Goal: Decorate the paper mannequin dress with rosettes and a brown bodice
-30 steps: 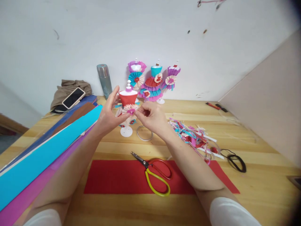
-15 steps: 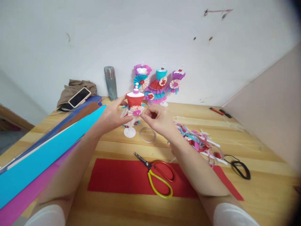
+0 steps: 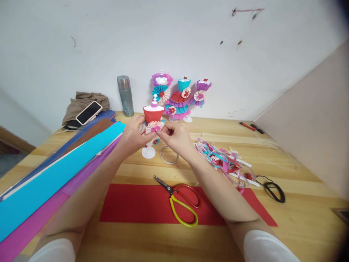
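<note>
A miniature dress form [image 3: 153, 114] with a red paper bodice stands on its round white base [image 3: 148, 152] before me. My left hand [image 3: 133, 135] is closed around its left side, with the thumb at a pale pleated rosette [image 3: 150, 126] on the waist. With thumb and index finger together, my right hand [image 3: 176, 138] pinches at the rosette's lower right, beside its pink centre. The fingertips hide what exactly they grip. Just below the right hand lies a thin ring [image 3: 169, 162]. Scissors [image 3: 183, 213] with yellow and red handles rest on a red paper strip [image 3: 133, 203].
Three decorated dress forms [image 3: 181, 97] stand against the wall, next to a thermos [image 3: 125, 96]. Long coloured paper sheets [image 3: 57, 173], a phone [image 3: 89, 112] and brown cloth [image 3: 77, 105] occupy the left. Paper scraps [image 3: 222, 158], a black cord [image 3: 275, 191] and a red-black tool [image 3: 247, 126] lie right.
My right hand has shifted left, from the rosette's right edge to near its pink centre. My left hand's fingers have drawn in closer around the dress form. The whole view has shifted slightly.
</note>
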Action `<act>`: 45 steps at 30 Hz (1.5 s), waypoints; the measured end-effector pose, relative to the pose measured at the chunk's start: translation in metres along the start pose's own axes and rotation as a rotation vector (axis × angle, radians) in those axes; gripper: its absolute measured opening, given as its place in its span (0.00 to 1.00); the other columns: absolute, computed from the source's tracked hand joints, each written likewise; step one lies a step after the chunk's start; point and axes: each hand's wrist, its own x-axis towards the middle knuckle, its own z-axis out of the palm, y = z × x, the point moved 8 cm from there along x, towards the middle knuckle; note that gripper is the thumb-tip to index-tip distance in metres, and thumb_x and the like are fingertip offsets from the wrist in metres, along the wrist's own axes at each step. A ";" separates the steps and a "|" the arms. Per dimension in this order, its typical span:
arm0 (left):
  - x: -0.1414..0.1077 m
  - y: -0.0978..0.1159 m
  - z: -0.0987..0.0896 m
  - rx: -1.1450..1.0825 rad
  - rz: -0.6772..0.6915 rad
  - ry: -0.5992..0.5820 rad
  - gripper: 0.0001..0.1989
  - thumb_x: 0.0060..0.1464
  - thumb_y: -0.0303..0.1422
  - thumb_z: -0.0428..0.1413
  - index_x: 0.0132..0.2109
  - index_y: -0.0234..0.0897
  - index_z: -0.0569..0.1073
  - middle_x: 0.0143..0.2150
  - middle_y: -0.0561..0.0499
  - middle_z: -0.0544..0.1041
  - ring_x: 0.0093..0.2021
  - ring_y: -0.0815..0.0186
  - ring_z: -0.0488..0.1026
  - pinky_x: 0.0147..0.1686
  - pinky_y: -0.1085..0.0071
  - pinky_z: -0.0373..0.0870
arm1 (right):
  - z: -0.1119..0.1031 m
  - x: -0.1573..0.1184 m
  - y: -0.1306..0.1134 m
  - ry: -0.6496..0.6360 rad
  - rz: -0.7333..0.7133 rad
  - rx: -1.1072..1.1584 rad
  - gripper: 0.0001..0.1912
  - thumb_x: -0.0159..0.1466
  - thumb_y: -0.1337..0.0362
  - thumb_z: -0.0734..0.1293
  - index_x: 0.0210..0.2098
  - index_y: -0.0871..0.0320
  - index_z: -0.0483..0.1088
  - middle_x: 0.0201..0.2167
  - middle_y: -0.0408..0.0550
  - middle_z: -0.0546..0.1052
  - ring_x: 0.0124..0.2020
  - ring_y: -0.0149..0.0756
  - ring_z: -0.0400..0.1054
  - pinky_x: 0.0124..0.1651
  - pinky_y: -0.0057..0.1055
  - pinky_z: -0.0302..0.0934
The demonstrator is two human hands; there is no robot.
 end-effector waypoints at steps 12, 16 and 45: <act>0.001 -0.004 0.001 -0.019 -0.009 0.054 0.13 0.51 0.36 0.57 0.43 0.37 0.76 0.42 0.47 0.78 0.45 0.57 0.74 0.48 0.60 0.70 | 0.003 0.002 0.002 0.029 -0.018 0.073 0.16 0.57 0.63 0.68 0.17 0.56 0.60 0.15 0.38 0.61 0.21 0.27 0.53 0.26 0.29 0.44; 0.001 -0.005 0.001 -0.022 -0.018 0.069 0.12 0.50 0.37 0.57 0.41 0.36 0.76 0.41 0.46 0.77 0.44 0.56 0.74 0.46 0.60 0.70 | 0.004 0.001 0.001 0.032 -0.006 0.079 0.16 0.57 0.64 0.68 0.17 0.56 0.59 0.16 0.38 0.61 0.21 0.28 0.53 0.26 0.29 0.44; 0.001 -0.005 0.004 -0.032 -0.038 0.016 0.13 0.50 0.37 0.59 0.43 0.36 0.76 0.41 0.47 0.79 0.44 0.56 0.75 0.46 0.60 0.71 | -0.007 -0.003 -0.007 0.096 -0.131 0.000 0.13 0.58 0.65 0.66 0.19 0.57 0.62 0.18 0.41 0.64 0.23 0.30 0.56 0.28 0.30 0.48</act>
